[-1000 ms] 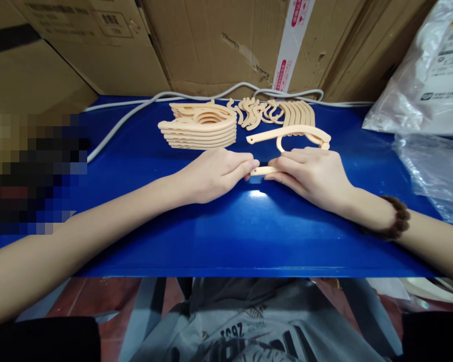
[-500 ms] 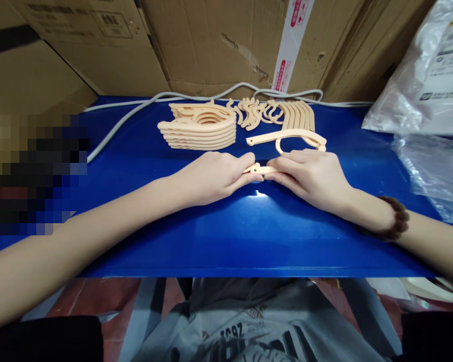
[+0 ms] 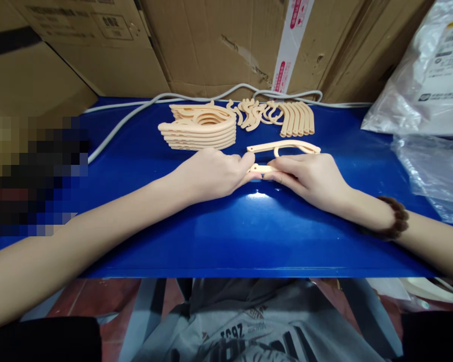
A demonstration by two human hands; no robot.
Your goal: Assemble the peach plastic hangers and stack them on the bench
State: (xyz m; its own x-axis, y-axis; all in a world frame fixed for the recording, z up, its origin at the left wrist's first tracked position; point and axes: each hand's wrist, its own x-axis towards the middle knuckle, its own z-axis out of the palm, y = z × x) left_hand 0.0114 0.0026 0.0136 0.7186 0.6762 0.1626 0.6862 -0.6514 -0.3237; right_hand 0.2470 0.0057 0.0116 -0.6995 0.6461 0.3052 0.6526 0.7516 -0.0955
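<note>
Holding entry: one slim, flat, peach-coloured plastic hanger part (image 3: pixel 259 168), pinched between two bare hands just above the middle of a glossy blue table top (image 3: pixel 230 236).

- Grip, left: the left hand (image 3: pixel 211 175) lies knuckles up, fingers curled, with thumb and fingertips closed on the left end of the hanger part.
- Grip, right: the right hand (image 3: pixel 310 177) has its fingers closed on the right end, and its fingertips nearly meet those of the left hand. A dark brown beaded bracelet (image 3: pixel 394 223) sits on that wrist.
- Adjoining: a long, curved peach plastic arm (image 3: pixel 283 147) lies flat just behind the right hand's fingers. Whether it is one piece with the pinched part cannot be told.
- Behind the left hand, apart from it: a neat stack of peach plastic hanger bodies (image 3: pixel 198 129), laid flat.
- Far edge, centre: a loose cluster of small peach plastic hooks (image 3: pixel 253 113).
- Far edge, right of the hooks: a row of curved peach plastic strips (image 3: pixel 297 119), side by side and touching.
- Along the back of the table: a white cable (image 3: pixel 136 113), curving forward on the left.
- Backdrop: brown cardboard boxes (image 3: pixel 211 40), one with a white and red tape strip.
- Right margin: clear and white plastic bags (image 3: pixel 426 80) resting on the table.
- Near edge, below the table: a grey printed shirt (image 3: pixel 249 327).
</note>
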